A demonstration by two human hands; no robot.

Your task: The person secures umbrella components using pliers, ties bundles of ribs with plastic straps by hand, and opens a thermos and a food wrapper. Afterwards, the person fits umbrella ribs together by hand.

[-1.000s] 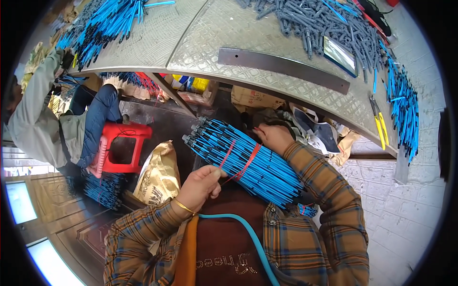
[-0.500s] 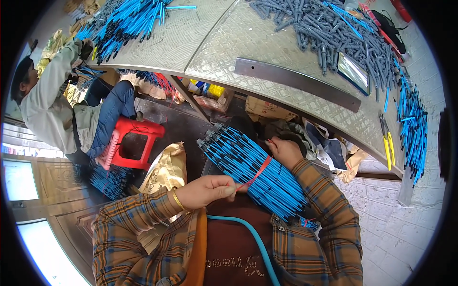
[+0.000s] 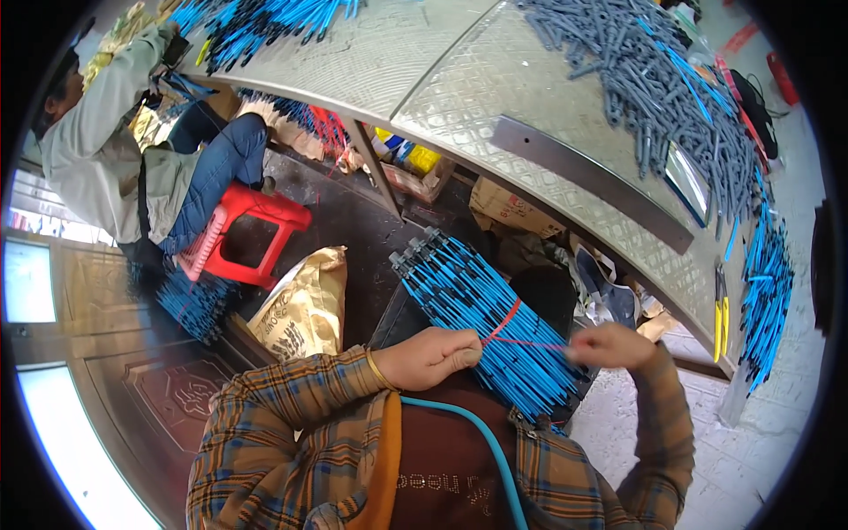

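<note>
Across my lap lies a thick bundle of thin blue rods [image 3: 459, 287] with black bands and grey fittings at the far end. A red string [image 3: 534, 342] is wrapped round its middle and crosses on top. Against the bundle's left side, my left hand [image 3: 430, 357] is closed in a pinch on one part of the string. My right hand [image 3: 612, 345], slightly blurred, is out past the bundle's right side with fingers closed on the other end. The string runs taut between both hands over the rods.
A metal-topped table [image 3: 442, 115] carries grey tubular parts [image 3: 654, 97], a metal bar [image 3: 592, 181] and yellow-handled pliers [image 3: 722, 318]. More blue rods [image 3: 767, 287] hang at its right end. To the left are a paper sack [image 3: 305, 305], a red stool [image 3: 252, 234] and a seated person [image 3: 102, 168].
My right hand has moved right and toward me, drawing the red string out across the bundle. My left hand has come against the bundle's side. The view has shifted somewhat.
</note>
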